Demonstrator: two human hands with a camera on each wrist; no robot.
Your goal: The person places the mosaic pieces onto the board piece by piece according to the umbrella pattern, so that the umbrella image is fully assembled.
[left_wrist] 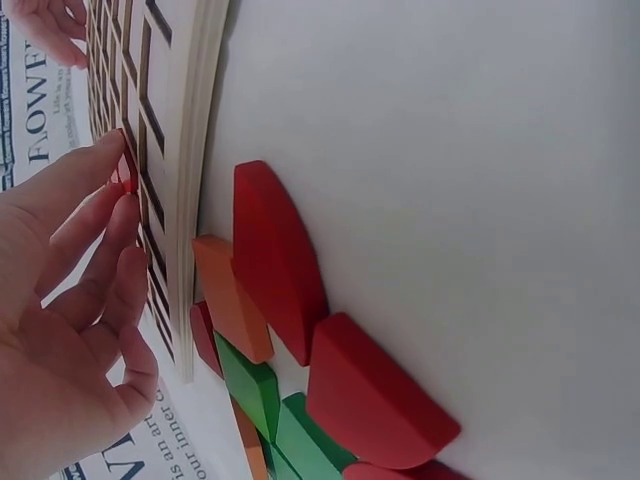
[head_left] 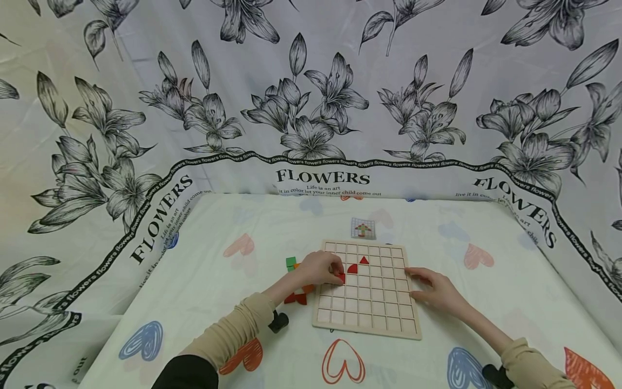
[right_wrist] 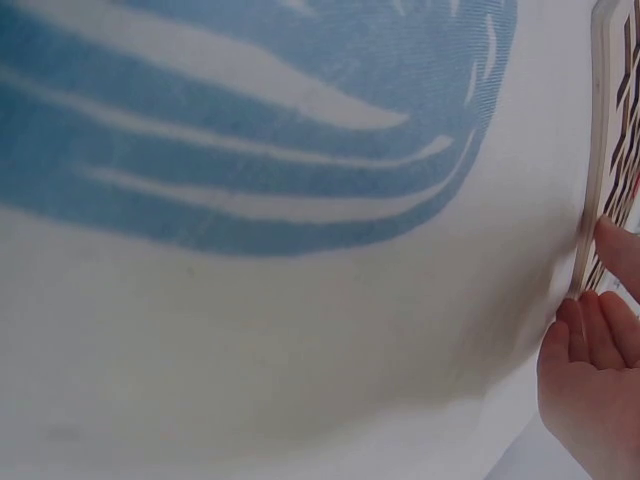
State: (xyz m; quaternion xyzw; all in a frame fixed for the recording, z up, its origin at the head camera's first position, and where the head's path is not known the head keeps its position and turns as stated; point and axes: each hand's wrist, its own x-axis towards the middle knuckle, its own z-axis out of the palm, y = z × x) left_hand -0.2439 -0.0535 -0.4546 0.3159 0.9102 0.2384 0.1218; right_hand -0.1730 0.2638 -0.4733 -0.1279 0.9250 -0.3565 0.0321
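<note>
My left hand (head_left: 322, 268) is over the left part of a wooden grid board (head_left: 379, 319), pinching a small red piece (left_wrist: 128, 170) between thumb and fingertips. That piece is right at the grid, and the fingers hide much of its shape. Up and to the right of it, a red quarter-round piece (head_left: 352, 268) and a red triangle (head_left: 364, 260) lie in separate squares. At the board's right edge, my right hand (head_left: 439, 289) rests its thumb and fingertips against the rim, spaced apart along it.
Left of the board lies a loose group of wooden pieces: green squares (head_left: 290, 262), orange ones (left_wrist: 235, 300) and red rounded ones (left_wrist: 275, 260). Behind the board is a small card (head_left: 363, 228) with a coloured grid pattern. A heart-print cloth (head_left: 194, 302) covers the table; a flowered curtain (head_left: 311, 108) hangs behind.
</note>
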